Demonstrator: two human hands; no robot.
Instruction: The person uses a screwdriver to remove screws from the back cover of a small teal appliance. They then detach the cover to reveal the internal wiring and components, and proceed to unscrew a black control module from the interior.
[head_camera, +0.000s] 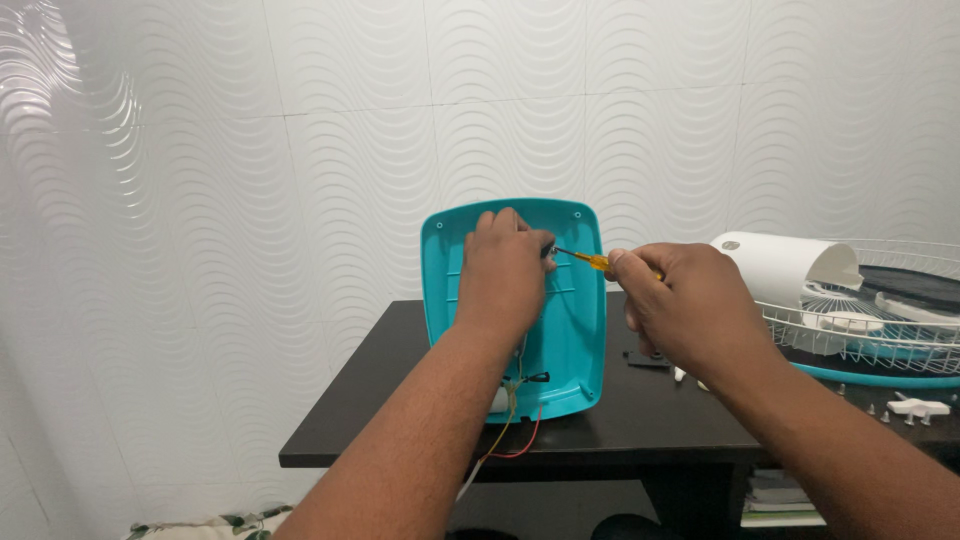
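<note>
**Mia:** What was the biggest thing there?

**Sam:** The black surface (640, 420). A teal plastic cover (572, 330) stood on it, tipped up on its bottom edge. Its hollow inside faced the person, and its long side ran up and down.

**Mia:** What else lay on the surface?

**Sam:** Off to the right lay a white wire fan cage (880, 330) with a white motor case (775, 265) next to it. Some small white bits (918, 407) lay near the front edge.

**Mia:** What did the hands do?

**Sam:** The left hand (505, 275) pressed on the upper part of the cover, inside it. Its fingers were curled around something small and dark there. I could not tell what that was. The right hand (685, 310) had its fingers closed tight on a screwdriver (585, 259) with a yellow handle.

**Mia:** Which way did the screwdriver point?

**Sam:** It lay almost flat. The handle was on the right, in the hand, and the thin metal tip pointed left and a little up. The tip met the dark spot beside the left fingers.

**Mia:** So what step was it?

**Sam:** I think the person was working on a screw near the top of the cover. Tighter or looser, I could not tell.

**Mia:** What did the next move need?

**Sam:** I guess the tip had to stay in the screw, with a steady turn. The left hand had to hold the cover so it did not tip over.

**Mia:** Anything smaller?

**Sam:** Thin red and yellow wires (515, 425) hung out of the cover's bottom and over the front edge.
</note>
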